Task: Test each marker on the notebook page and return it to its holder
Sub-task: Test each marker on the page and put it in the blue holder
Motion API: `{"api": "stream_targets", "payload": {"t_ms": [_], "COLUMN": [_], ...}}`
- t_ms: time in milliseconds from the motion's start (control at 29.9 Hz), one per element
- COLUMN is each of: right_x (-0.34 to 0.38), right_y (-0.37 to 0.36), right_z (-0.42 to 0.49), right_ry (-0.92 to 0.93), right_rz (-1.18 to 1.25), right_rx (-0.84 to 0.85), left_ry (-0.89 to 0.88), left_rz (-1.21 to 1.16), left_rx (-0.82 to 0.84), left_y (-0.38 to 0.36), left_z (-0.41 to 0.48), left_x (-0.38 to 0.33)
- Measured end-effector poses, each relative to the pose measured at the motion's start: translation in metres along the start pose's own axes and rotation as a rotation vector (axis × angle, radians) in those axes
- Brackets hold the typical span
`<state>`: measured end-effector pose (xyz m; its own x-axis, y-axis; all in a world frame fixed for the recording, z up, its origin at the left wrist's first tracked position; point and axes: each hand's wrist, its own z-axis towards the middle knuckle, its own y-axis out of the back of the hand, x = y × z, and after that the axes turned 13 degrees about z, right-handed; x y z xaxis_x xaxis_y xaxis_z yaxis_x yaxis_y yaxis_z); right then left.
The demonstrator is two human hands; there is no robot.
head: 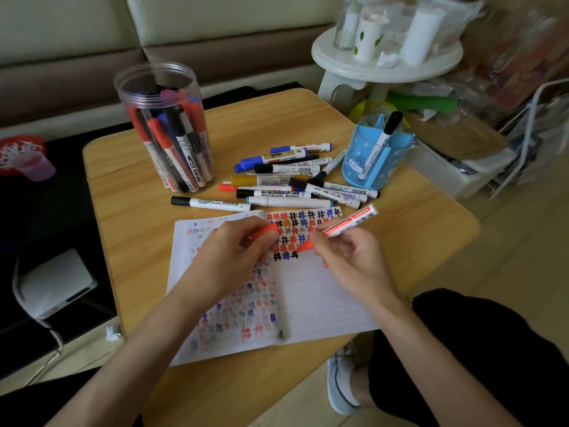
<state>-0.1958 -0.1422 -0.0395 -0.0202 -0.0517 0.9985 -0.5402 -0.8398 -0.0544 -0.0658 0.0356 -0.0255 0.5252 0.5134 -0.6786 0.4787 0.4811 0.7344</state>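
While the left hand [237, 257] pinches an orange cap [264, 231], the right hand [348, 257] grips the red marker [351, 221] just beside it, above the open notebook [323, 297] on the bench [129, 217]. Loose markers [286, 192] lie between the clear jar [138, 94] and the blue holder [354, 161].

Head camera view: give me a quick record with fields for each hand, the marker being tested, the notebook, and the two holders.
left hand: holds the red cap, off the marker
right hand: grips the red marker, nib end toward the cap
notebook: open on the table, hash marks in several colours
clear jar: upright, many markers inside
blue holder: one black-capped marker inside
loose markers: piled between jar and holder
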Motion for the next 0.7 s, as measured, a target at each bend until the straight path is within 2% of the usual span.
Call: {"api": "stream_targets", "payload": {"t_ms": [200,701], "right_x": [-0.009,-0.013], "right_y": [0.000,0.002], "right_z": [0.002,0.003], "right_ry": [0.089,0.147], "right_rz": [-0.003,-0.158], "right_rx": [-0.126,-0.048], "left_ry": [0.019,0.018], "left_rz": [-0.001,0.031], "left_rx": [0.000,-0.018], "left_y": [-0.002,-0.003], "left_z": [0.004,0.006], "left_x": [0.000,-0.002]}}
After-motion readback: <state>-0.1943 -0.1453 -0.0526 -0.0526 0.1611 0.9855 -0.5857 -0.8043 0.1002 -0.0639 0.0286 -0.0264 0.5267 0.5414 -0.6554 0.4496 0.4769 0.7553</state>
